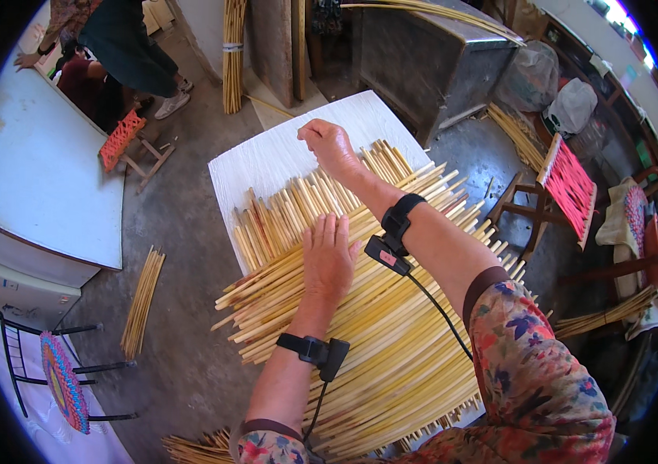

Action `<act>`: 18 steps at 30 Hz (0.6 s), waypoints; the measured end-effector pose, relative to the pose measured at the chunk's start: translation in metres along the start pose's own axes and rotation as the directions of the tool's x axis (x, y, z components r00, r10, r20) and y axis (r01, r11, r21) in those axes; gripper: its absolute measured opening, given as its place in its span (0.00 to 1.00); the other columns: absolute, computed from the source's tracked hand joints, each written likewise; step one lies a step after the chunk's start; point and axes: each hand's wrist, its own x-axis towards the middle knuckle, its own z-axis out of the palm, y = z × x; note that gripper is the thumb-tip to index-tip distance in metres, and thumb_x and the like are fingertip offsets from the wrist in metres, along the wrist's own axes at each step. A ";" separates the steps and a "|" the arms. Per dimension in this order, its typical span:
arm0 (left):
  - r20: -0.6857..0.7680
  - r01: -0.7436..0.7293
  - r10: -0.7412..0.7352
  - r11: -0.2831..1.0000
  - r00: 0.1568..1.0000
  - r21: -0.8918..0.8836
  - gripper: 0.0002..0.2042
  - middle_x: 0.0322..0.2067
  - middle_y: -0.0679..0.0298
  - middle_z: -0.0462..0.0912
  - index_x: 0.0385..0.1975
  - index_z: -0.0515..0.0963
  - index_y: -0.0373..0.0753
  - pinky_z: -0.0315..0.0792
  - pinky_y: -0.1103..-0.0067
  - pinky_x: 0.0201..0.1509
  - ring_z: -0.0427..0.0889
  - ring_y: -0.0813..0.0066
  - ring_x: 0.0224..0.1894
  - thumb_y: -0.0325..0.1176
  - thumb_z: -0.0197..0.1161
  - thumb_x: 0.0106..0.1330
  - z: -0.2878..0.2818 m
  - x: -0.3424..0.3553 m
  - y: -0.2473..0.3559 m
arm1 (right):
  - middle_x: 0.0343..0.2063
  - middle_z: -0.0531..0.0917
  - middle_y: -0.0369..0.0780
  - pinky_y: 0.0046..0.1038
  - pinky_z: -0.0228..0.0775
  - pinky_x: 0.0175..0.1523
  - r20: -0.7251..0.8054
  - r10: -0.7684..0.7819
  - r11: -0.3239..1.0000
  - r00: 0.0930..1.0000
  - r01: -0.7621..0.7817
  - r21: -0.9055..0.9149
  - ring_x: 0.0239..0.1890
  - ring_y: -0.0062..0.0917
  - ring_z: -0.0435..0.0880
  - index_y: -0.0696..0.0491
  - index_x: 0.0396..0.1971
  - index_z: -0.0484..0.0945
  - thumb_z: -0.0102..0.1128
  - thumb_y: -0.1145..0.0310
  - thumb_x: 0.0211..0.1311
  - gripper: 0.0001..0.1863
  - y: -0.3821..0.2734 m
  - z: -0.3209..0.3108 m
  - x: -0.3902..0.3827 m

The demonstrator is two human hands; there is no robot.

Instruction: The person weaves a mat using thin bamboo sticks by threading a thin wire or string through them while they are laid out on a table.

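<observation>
My left hand lies flat, fingers stretched out, on a wide layer of long pale yellow canes. My right hand is closed, fingers curled, above the white board near its far part. Whether anything is in those fingers cannot be seen. Under the layer, a row of other canes runs crosswise, with their far ends showing on the board. Each of my wrists wears a black strap with a small cabled box.
Loose cane bundles lie on the floor at left and stand upright at the back. A red-webbed stool is on the right, another at far left. A dark cabinet stands behind the board. Another person stands far left.
</observation>
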 end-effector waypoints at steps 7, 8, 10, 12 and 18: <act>-0.043 0.005 -0.006 1.000 0.999 -0.009 0.26 0.52 0.55 0.68 0.54 0.65 0.36 0.55 0.65 0.60 0.63 0.60 0.58 0.37 0.61 0.56 -0.002 -0.002 -0.001 | 0.16 0.72 0.35 0.21 0.62 0.15 0.148 0.131 0.981 0.980 -0.150 0.123 0.13 0.17 0.67 0.59 0.26 0.76 0.53 0.69 0.59 0.09 -0.021 -0.005 -0.005; -0.053 0.006 -0.007 1.000 0.999 -0.017 0.25 0.52 0.55 0.68 0.53 0.66 0.36 0.55 0.64 0.60 0.63 0.60 0.58 0.38 0.60 0.56 -0.001 -0.002 -0.001 | 0.16 0.71 0.34 0.20 0.63 0.16 0.175 0.158 0.974 0.972 -0.183 0.134 0.14 0.16 0.68 0.59 0.27 0.76 0.52 0.69 0.60 0.09 -0.023 -0.006 -0.005; -0.071 0.013 -0.015 1.000 0.997 -0.024 0.25 0.52 0.55 0.69 0.53 0.66 0.35 0.55 0.64 0.60 0.64 0.60 0.58 0.38 0.60 0.57 0.001 -0.003 -0.001 | 0.17 0.74 0.34 0.18 0.63 0.20 0.216 0.206 0.962 0.954 -0.238 0.133 0.17 0.15 0.69 0.58 0.28 0.76 0.52 0.68 0.61 0.09 -0.021 -0.010 -0.004; -0.081 0.015 -0.019 0.999 0.997 -0.052 0.24 0.52 0.54 0.69 0.52 0.67 0.35 0.55 0.64 0.60 0.64 0.60 0.58 0.39 0.59 0.58 0.002 -0.002 0.000 | 0.17 0.75 0.35 0.18 0.64 0.21 0.212 0.149 0.983 0.966 -0.167 0.071 0.17 0.15 0.70 0.58 0.27 0.77 0.54 0.67 0.60 0.09 -0.023 -0.013 -0.002; -0.066 0.028 -0.030 0.999 0.997 -0.040 0.24 0.52 0.54 0.69 0.53 0.67 0.35 0.54 0.63 0.61 0.64 0.59 0.58 0.41 0.57 0.59 0.000 -0.004 0.000 | 0.19 0.78 0.34 0.17 0.58 0.20 0.172 0.155 0.987 0.973 -0.144 -0.077 0.16 0.13 0.65 0.56 0.28 0.78 0.54 0.67 0.60 0.09 -0.029 -0.021 -0.003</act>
